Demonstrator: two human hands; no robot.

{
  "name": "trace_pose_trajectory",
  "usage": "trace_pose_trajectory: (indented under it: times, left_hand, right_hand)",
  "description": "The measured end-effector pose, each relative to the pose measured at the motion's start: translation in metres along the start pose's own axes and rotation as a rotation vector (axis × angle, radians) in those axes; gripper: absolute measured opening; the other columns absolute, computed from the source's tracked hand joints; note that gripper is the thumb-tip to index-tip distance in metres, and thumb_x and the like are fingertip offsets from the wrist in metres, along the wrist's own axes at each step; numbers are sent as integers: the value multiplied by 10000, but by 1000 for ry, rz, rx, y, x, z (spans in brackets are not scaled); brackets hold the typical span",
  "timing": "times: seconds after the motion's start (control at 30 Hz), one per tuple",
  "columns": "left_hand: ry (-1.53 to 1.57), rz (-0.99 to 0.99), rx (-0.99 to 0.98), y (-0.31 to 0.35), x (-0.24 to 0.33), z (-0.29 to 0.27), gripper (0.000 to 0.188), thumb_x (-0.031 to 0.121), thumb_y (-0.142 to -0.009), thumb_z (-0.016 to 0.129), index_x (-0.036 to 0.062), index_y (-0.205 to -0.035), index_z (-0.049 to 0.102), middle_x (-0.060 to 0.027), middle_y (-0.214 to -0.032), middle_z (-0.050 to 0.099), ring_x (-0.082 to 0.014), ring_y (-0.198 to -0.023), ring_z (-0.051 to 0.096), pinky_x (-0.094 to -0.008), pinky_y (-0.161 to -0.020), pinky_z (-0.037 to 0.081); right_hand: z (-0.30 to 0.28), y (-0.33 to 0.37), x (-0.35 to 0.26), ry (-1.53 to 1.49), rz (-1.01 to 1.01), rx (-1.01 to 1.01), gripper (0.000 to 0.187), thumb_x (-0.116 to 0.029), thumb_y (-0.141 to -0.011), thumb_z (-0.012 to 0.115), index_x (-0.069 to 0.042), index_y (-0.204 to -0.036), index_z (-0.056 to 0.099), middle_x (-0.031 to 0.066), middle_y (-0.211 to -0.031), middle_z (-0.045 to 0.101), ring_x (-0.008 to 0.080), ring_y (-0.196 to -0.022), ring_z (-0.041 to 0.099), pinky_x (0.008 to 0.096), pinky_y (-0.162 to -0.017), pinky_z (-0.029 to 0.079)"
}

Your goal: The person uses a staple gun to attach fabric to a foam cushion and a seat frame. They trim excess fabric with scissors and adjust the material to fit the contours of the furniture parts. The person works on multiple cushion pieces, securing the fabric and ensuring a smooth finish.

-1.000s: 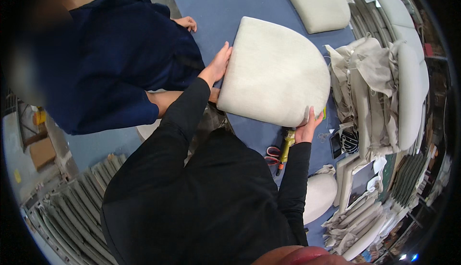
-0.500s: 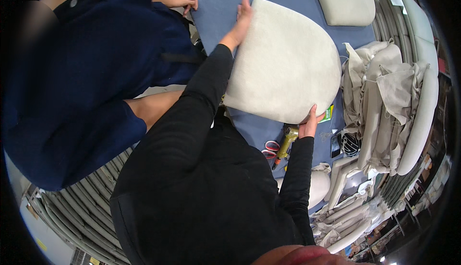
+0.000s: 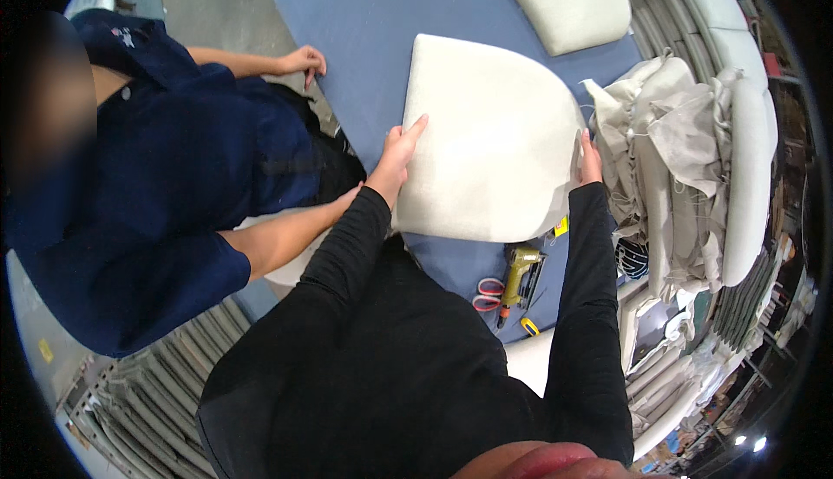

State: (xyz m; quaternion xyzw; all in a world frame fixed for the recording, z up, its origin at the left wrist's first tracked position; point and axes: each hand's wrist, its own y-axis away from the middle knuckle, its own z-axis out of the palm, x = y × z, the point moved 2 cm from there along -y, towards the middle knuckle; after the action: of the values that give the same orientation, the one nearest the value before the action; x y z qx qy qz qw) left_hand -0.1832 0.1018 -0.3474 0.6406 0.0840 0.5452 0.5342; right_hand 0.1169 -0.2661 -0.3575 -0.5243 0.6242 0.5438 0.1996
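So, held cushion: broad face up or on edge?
Broad face up: the cushion shows it to the camera, left hand and right hand at opposite edges.

Cannot see the underside of the pale cushion [image 3: 495, 145], nor the whole of the left hand [image 3: 396, 160] or right hand [image 3: 590, 162] at its edges. Lose part of a second cushion [image 3: 568, 2] past the top border, and most of a co-worker's lower hand [image 3: 349, 196] behind the left sleeve [image 3: 349, 240]. Meet only a blur at that co-worker's face [image 3: 52, 97]. Catch just part of the striped bundle [image 3: 632, 258], and of a white pad [image 3: 529, 363], behind the right sleeve [image 3: 592, 271]. Cannot identify the yellow scrap [image 3: 562, 226], or the dim clutter [image 3: 794, 210] along the right rim.
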Motion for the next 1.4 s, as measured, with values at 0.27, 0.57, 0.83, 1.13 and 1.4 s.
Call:
trace_pose_trajectory:
  times: [0.27,0.57,0.83,1.13,1.4]
  left_hand:
    - [-891,649,165,-35,204,27,996,816,-838,744,-90,-1253,732,-260,-1071,783,-339,-947,802,-435,-835,630]
    - [-1626,1403,-128,-56,327,235,896,873,-806,694,203,-1398,756,-111,-1416,737,-354,-1390,630,-616,-1211,316]
    - [-1169,892,419,-153,215,50,772,653,-894,751,199,-1511,651,-165,-1585,594,-348,-1495,524,-633,-1178,415]
    - [-818,475,424,-143,178,1,967,865,-859,655,52,-1375,740,-240,-1377,737,-436,-1329,668,-523,-1115,507]
    - [-80,796,171,-121,159,-36,598,536,-1067,696,-19,-1284,741,-99,-1158,784,-185,-1053,700,-343,-964,532]
  right_hand:
    - [44,142,-52,-538,13,-113,827,-626,-1089,595,10,-1604,474,133,-1524,634,251,-1355,642,416,-1099,533]
    - [230,271,-21,-436,397,-720,771,-653,-1083,570,-33,-1536,501,173,-1404,701,253,-1141,739,377,-906,573]
    - [149,161,-3,-210,-101,168,324,-233,-1026,759,-49,-1282,683,85,-1151,736,158,-1021,687,314,-863,528]
    - [100,63,1,-804,171,-118,604,-414,-1044,772,-117,-1510,528,53,-1492,625,226,-1328,586,431,-1135,439]
    - [87,143,-97,-799,-111,60,692,-274,-1011,835,-56,-1568,488,97,-1522,621,260,-1392,599,423,-1171,464]
